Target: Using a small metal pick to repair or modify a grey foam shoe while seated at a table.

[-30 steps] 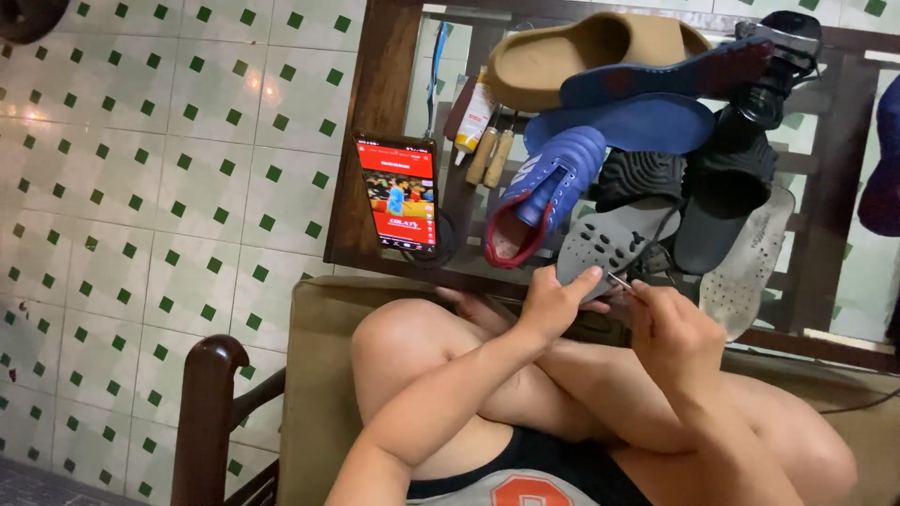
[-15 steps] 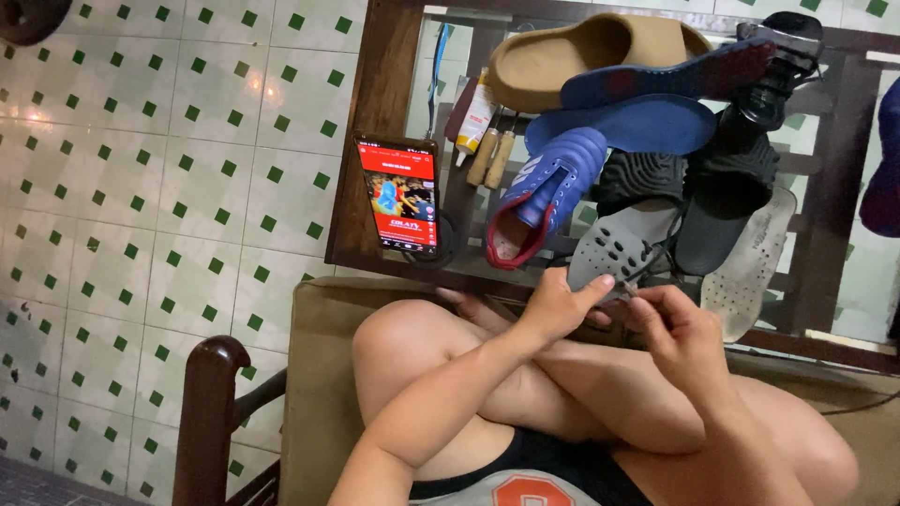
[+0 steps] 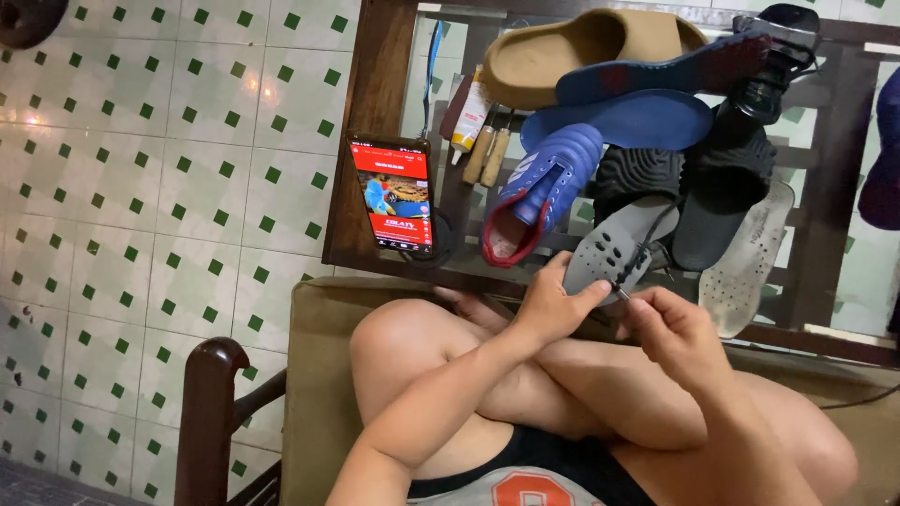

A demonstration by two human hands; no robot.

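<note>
My left hand (image 3: 553,307) grips the near edge of a grey perforated shoe sole (image 3: 614,245) above my crossed knees. My right hand (image 3: 670,333) pinches a thin needle-like tool at the sole's edge, and a dark thread (image 3: 649,245) runs up from there. A blue sports shoe (image 3: 544,187) with red lining lies just beyond my left hand. The tool's tip is mostly hidden between the fingers.
A dark wooden frame (image 3: 375,141) holds a lit phone (image 3: 394,195), a glue tube (image 3: 469,117), two wooden-handled tools (image 3: 492,150), a tan slipper (image 3: 581,52), blue insoles (image 3: 623,117), black soles (image 3: 722,187) and a pale insole (image 3: 750,262). Tiled wall (image 3: 169,187) at left, chair arm (image 3: 211,412) below.
My right hand has shifted slightly at the sole's edge, pulling the thread. My left hand keeps its grip on the sole and barely moves.
</note>
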